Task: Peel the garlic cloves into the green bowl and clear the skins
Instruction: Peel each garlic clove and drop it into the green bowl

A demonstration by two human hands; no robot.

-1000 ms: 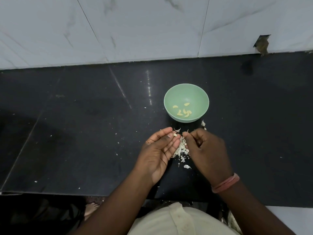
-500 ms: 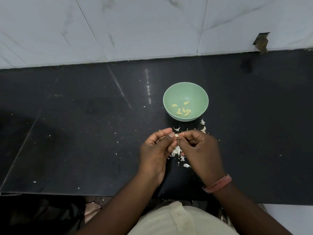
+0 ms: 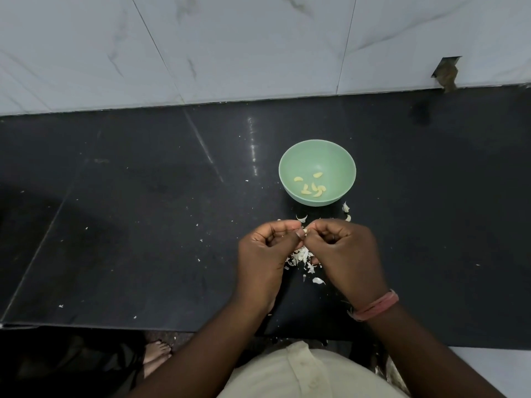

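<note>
The green bowl (image 3: 317,156) stands on the black counter and holds several peeled yellowish cloves (image 3: 310,187). Just in front of it, my left hand (image 3: 265,258) and my right hand (image 3: 346,254) meet fingertip to fingertip, both curled and pinching a small garlic clove (image 3: 305,230) that is mostly hidden between them. A heap of white skins (image 3: 301,255) lies on the counter under and between the hands. A few loose skin pieces (image 3: 345,208) sit beside the bowl's near rim.
The black stone counter (image 3: 143,225) is dotted with tiny white skin flecks. A white marble tiled wall (image 3: 230,44) rises behind it, with a chipped hole (image 3: 446,71) at the right. The counter's front edge runs just below my wrists; a bare foot (image 3: 156,354) shows on the floor.
Both hands have come closer together and their fingers have curled tighter round the clove; the left hand's fingers, straighter a second ago, now bend inward.
</note>
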